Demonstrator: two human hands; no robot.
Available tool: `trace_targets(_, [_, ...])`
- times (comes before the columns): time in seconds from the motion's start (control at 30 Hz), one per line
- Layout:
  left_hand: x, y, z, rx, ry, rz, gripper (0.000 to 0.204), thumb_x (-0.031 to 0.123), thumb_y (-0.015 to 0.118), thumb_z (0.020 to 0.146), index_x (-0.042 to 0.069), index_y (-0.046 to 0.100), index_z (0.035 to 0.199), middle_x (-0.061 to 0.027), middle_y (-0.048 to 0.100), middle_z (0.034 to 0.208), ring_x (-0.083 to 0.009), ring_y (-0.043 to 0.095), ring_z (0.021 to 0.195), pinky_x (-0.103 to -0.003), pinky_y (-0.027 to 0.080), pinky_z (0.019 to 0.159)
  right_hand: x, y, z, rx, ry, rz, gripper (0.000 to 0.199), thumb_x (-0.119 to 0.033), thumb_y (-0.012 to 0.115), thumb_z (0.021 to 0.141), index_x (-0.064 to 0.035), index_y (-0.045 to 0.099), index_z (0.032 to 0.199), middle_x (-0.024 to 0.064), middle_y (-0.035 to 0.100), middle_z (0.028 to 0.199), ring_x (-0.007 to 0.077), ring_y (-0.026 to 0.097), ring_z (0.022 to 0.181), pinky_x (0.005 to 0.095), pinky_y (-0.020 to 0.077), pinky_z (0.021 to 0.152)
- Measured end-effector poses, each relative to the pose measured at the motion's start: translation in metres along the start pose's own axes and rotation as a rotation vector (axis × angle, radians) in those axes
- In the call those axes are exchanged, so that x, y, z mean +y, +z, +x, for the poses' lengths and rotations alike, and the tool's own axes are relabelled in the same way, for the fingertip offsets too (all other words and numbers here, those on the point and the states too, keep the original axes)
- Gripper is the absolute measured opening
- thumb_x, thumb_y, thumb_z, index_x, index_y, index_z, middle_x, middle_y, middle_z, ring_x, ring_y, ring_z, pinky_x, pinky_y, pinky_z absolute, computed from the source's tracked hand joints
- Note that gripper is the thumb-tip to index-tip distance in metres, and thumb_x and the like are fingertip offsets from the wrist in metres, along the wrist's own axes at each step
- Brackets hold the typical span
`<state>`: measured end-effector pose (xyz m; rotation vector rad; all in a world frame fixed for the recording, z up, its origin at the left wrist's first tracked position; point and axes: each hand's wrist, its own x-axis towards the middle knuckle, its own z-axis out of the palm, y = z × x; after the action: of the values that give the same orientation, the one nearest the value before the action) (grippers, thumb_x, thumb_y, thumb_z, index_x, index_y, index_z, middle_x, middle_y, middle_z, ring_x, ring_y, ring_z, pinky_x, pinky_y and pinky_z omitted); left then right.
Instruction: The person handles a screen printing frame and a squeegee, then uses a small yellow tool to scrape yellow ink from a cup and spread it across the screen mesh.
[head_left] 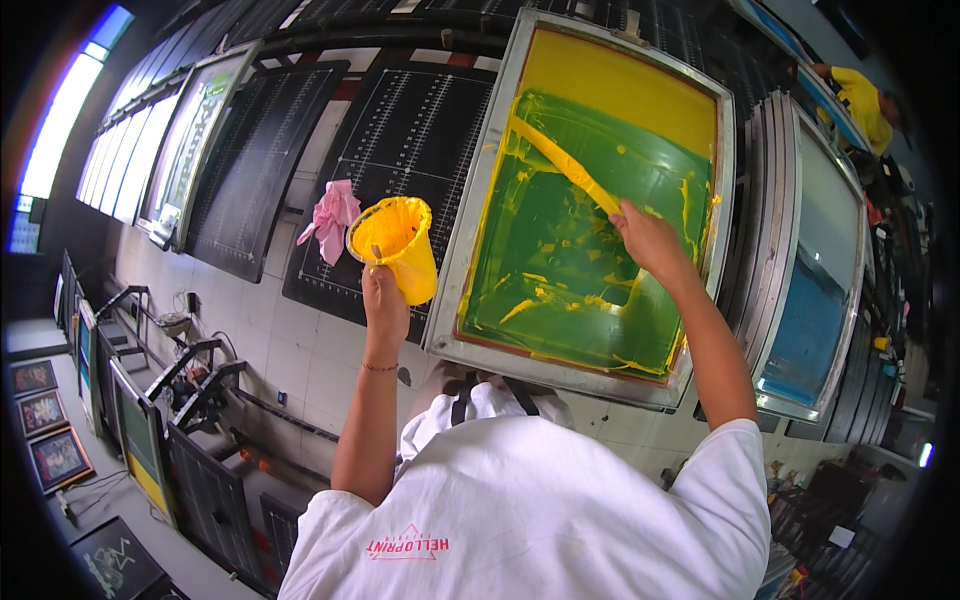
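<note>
A yellow plastic pot (420, 268), its inside and rim smeared with thick yellow ink, is in my left hand (382, 295), closed around its near side and tilting it. My right hand (640, 236) grips one end of a long squeegee (562, 162) coated in yellow ink. The squeegee slants toward the far left over a metal-framed printing screen (455, 300). Green mesh fills most of the screen, with a yellow band at its far end and yellow ink streaks and blobs across it. Whether the squeegee touches the mesh is hard to tell.
A crumpled pink cloth (331, 218) lies on a black marked board (400, 140) left of the screen. Stacked framed screens (812, 290) stand at the right. Another person in yellow (862, 108) is at the far right. Black metal arms (190, 365) stick out at the lower left.
</note>
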<state>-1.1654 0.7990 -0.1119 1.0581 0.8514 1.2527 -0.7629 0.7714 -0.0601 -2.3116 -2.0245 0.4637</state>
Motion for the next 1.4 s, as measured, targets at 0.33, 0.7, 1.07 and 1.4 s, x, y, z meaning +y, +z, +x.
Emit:
trace_targets(0.33, [0.011,0.013,0.011,-0.053,0.023,-0.033,0.069,0.061,0.043,0.089,0.005,0.041,0.128,-0.0081,0.057,0.114,-0.0211,0.062,0.099,-0.036,0.052,0.085,-0.024,0.014,-0.083,-0.239,-0.017,-0.003,0.027,-0.035,0.046,0.098,-0.0074,0.045,0.098,0.0160,0.062,0.067,0.0385,0.061,0.065,0.0493,0.0453,0.058])
trace_targets(0.7, [0.011,0.007,0.007,-0.084,0.014,-0.050,0.067,0.059,0.043,0.090,0.005,0.041,0.128,-0.0074,0.057,0.116,-0.0207,0.061,0.102,-0.037,0.052,0.087,-0.036,0.037,-0.144,-0.318,-0.132,-0.079,0.029,-0.037,0.046,0.097,-0.0086,0.044,0.095,0.0145,0.061,0.064,0.0372,0.062,0.064,0.0482,0.0456,0.056])
trace_targets(1.07, [0.025,0.010,0.000,-0.041,0.064,-0.002,0.065,0.058,0.048,0.089,0.002,0.047,0.123,-0.0035,0.058,0.112,-0.0132,0.058,0.100,-0.029,0.048,0.087,-0.004,-0.001,-0.152,-0.619,-0.003,0.426,0.030,-0.032,0.047,0.099,-0.0038,0.052,0.108,0.0140,0.060,0.082,0.0244,0.061,0.080,0.0376,0.0482,0.068])
trace_targets(1.4, [0.031,0.072,0.026,-0.456,0.054,0.163,0.063,0.049,0.063,0.085,-0.003,0.049,0.117,-0.0032,0.059,0.098,-0.0077,0.052,0.088,-0.023,0.046,0.076,-0.025,-0.201,-0.205,-0.325,0.173,0.521,0.035,-0.037,0.049,0.098,-0.0018,0.055,0.100,0.0051,0.050,0.071,0.0140,0.052,0.071,0.0293,0.0446,0.066])
